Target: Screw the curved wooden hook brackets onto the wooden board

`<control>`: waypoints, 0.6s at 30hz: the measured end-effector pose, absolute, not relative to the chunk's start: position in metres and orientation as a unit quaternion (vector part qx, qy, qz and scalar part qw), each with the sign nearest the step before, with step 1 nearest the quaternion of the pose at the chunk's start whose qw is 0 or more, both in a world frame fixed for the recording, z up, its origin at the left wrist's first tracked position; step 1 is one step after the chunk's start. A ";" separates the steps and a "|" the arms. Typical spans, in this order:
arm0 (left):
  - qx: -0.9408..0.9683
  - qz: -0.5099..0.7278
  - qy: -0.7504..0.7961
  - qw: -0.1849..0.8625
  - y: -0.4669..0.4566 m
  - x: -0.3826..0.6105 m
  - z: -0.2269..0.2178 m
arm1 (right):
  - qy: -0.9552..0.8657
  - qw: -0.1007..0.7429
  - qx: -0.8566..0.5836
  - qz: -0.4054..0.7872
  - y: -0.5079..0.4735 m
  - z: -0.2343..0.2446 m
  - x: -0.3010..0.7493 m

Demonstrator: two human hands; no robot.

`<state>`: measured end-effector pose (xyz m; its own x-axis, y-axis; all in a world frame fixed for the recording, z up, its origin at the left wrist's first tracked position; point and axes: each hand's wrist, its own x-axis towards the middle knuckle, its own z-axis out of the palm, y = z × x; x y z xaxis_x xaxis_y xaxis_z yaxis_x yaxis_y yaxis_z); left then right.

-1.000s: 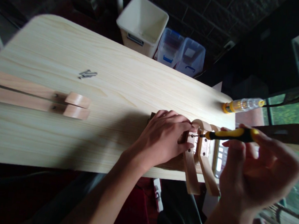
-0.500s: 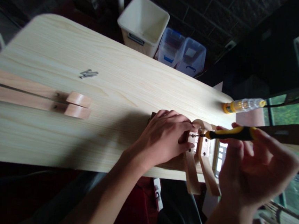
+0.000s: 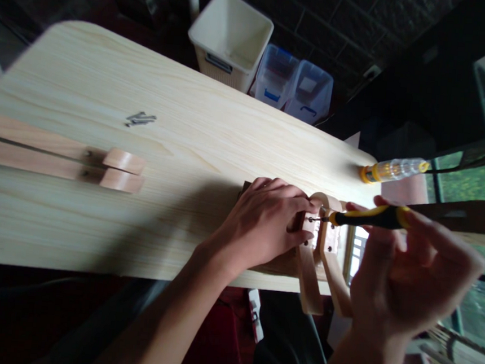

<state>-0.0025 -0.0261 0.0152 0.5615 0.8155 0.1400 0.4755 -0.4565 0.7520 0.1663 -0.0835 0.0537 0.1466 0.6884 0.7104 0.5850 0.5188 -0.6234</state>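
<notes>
Screwdriver (image 3: 369, 217) on a bent piece (image 3: 310, 284) at the near edge of the table (image 3: 190, 104)

In the head view, the right hand (image 3: 412, 276) has its fingers wrapped round the screwdriver's handle; the shaft reaches left to a dark hole between the left thumb and forefinger. The left hand (image 3: 260, 223) lies over a brown block (image 3: 280, 264), thumb and forefinger parted and touching the bent piece; whether its other fingers grip the block, I cannot tell. A second bent piece (image 3: 335, 283) sits just right of those fingertips, and both jut past the near edge.

The top is pale and wood-grained, shadowed left of the left fingers. Well left of them lie two strips (image 3: 36, 159), with a small heap of screws (image 3: 141, 119) beyond. Beyond the right fingers, near the far right corner, stands a clear case (image 3: 394, 170) with yellow ends. Ahead of the left fingers, past the far edge, are a whitish bin (image 3: 228, 22), two clear boxes (image 3: 275, 71) and a dark tiled wall (image 3: 279, 4). Right of the right hand, a window (image 3: 477, 316) shows green
</notes>
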 end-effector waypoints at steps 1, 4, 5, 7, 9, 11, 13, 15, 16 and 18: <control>0.815 0.252 0.397 0.339 -0.026 -0.002 0.015 | -0.651 0.576 -0.492 0.047 -0.083 0.054 0.166; 0.814 0.257 0.398 0.335 -0.027 -0.002 0.014 | -0.651 0.576 -0.493 0.041 -0.082 0.053 0.167; 0.815 0.258 0.397 0.334 -0.027 -0.001 0.013 | -0.650 0.581 -0.488 0.036 -0.082 0.052 0.167; 0.817 0.259 0.396 0.330 -0.027 -0.001 0.012 | -0.641 0.594 -0.485 0.029 -0.082 0.050 0.167; 0.816 0.261 0.398 0.328 -0.027 -0.001 0.012 | -0.628 0.604 -0.490 0.032 -0.083 0.049 0.166; 0.815 0.263 0.399 0.329 -0.027 -0.001 0.011 | -0.622 0.606 -0.494 0.041 -0.084 0.049 0.165; 0.813 0.263 0.398 0.334 -0.027 -0.002 0.012 | -0.628 0.608 -0.485 0.040 -0.084 0.049 0.165; 0.812 0.260 0.398 0.339 -0.027 -0.002 0.012 | -0.637 0.608 -0.472 0.037 -0.083 0.049 0.167; 0.812 0.258 0.398 0.341 -0.027 -0.002 0.013 | -0.639 0.610 -0.468 0.034 -0.082 0.050 0.168; 0.811 0.258 0.396 0.344 -0.027 -0.003 0.013 | -0.635 0.608 -0.474 0.037 -0.081 0.050 0.171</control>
